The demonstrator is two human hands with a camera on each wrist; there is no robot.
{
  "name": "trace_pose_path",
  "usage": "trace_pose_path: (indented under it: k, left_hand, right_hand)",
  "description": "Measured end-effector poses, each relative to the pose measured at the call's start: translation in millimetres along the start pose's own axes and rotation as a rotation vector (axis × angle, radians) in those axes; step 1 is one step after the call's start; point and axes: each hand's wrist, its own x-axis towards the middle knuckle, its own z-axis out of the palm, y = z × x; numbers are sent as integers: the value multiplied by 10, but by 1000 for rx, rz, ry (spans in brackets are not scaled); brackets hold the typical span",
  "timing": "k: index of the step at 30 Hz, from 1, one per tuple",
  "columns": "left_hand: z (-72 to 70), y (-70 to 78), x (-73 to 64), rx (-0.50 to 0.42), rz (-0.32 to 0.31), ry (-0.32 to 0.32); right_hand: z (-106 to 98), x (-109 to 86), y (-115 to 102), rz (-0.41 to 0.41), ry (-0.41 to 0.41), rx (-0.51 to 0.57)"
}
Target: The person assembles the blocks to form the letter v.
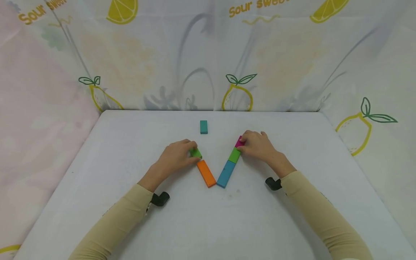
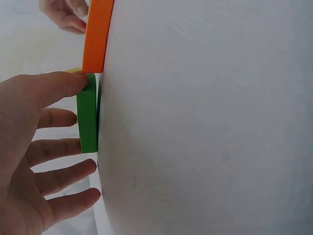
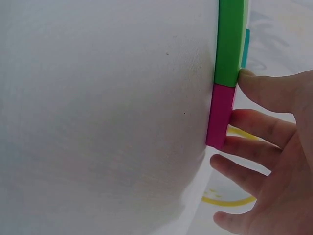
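Note:
My left hand (image 1: 177,155) pinches a green block (image 2: 87,115) between thumb and fingers, just beyond the far end of an orange block (image 1: 206,174). In the left wrist view, a thin dark strip runs between that green block and the table. My right hand (image 1: 260,146) holds a magenta block (image 3: 221,116) with its fingertips, the thumb near where it meets a second green block (image 1: 234,155). That green block touches a longer blue block (image 1: 226,174). The near ends of the blue and orange blocks meet, so both rows form a V.
A teal block (image 1: 203,127) lies by itself near the back of the white table (image 1: 208,224). Behind the table hangs a cloth (image 1: 208,54) printed with lemons. Each forearm wears a small black device (image 1: 160,199) at the wrist.

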Motion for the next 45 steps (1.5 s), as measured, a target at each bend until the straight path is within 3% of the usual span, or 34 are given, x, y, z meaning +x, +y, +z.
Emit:
trace_pose_path:
  k: [45]
  left_hand:
    - [17,-17,-5,-35,23,31]
  right_hand:
    - [7,-26,13,-20,16,3]
